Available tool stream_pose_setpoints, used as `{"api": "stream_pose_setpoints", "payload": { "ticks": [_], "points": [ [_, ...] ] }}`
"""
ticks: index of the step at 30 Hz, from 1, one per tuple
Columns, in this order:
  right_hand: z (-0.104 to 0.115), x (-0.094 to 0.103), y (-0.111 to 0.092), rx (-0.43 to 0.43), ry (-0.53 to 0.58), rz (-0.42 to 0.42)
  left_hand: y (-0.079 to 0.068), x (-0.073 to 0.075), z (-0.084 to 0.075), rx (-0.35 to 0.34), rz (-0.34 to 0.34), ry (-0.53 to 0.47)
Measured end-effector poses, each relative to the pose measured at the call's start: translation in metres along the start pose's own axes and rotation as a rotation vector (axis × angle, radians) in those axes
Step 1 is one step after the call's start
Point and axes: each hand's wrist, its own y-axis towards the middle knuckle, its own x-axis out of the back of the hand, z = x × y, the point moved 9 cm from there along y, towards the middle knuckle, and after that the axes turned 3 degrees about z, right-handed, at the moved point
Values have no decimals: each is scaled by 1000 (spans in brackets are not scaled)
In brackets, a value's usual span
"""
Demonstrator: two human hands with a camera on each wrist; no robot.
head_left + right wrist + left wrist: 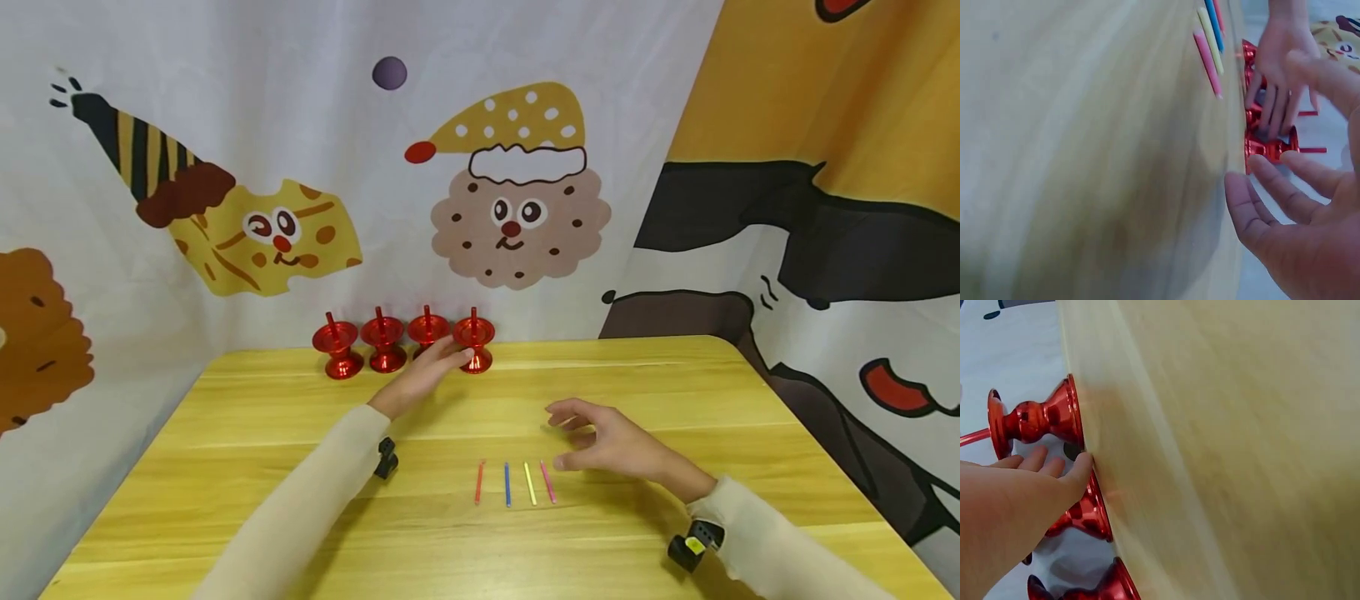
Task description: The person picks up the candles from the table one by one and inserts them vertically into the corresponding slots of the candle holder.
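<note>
Low in the frame, four thin sticks (514,482) lie side by side on the yellow surface (225,467), laid out for easy picking. Just right of them the right hand (615,446) hovers, fingers loosely spread and empty. Farther back, centre frame, the left hand (423,375) reaches with straight fingers touching the rightmost red holder (474,337), last of a row of four.

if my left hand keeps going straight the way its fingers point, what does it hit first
Most likely the rightmost red candle holder. The left hand already has its fingertips at it, reaching toward the far edge of the table. Whether they touch yet is unclear.
</note>
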Motion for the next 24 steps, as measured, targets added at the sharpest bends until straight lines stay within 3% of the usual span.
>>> {"api": "stream_pose_setpoints", "payload": {
  "ticks": [6, 12, 24],
  "points": [
    [1, -18, -2, -26, -2, 42, 13, -5, 0, 15, -39, -35],
    [6, -27, -3, 4, -87, 27, 17, -7, 8, 108, -71, -43],
    [7, -34, -8, -39, -195, -16, 30, -11, 6, 108, -109, -69]
  ]
}}
